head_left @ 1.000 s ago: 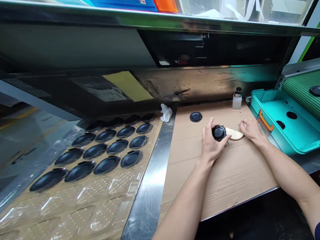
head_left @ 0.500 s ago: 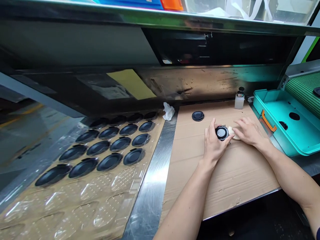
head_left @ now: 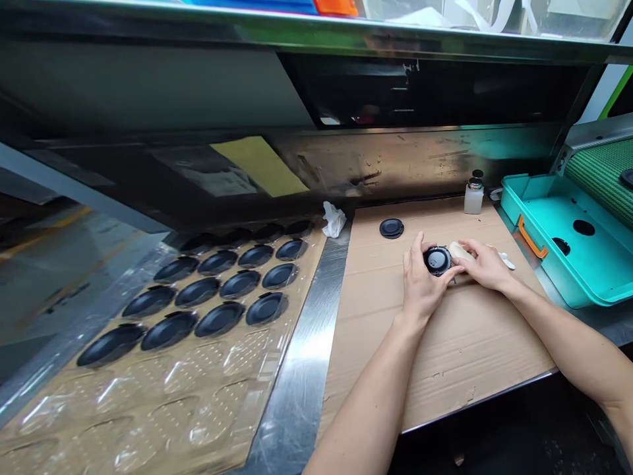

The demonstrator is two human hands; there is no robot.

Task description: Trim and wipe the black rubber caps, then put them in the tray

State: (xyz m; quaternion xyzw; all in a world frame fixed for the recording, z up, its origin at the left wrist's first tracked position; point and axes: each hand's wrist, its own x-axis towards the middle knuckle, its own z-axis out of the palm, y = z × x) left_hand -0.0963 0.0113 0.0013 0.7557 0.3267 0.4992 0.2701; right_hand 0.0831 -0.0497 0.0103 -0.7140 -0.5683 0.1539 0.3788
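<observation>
My left hand [head_left: 422, 274] is closed around the edge of a round black plastic part [head_left: 437, 260] with a raised rim, held just over the cardboard. In my right hand [head_left: 482, 262] a small cream-coloured pad [head_left: 459, 251] is pinched, close to the part's right edge; whether it is sponge or folded cloth I cannot tell. Both hands nearly meet at the fingertips. Up and left of them, another round black part [head_left: 391, 228] lies flat on the cardboard sheet [head_left: 376, 343]. A small white piece [head_left: 507, 261] lies just right of my right hand.
On the left, a clear blister tray [head_left: 198, 422] holds rows of black round parts [head_left: 217, 319]. A crumpled white tissue [head_left: 333, 220] lies behind it. At the back right stands a pump bottle [head_left: 473, 196], beside a teal bin [head_left: 603, 284] and a green conveyor belt [head_left: 601, 165].
My right-hand fingers have closed in around the cream pad, and the pad has turned and risen slightly. The black part has tilted a little in my left hand. The small white piece has come into view.
</observation>
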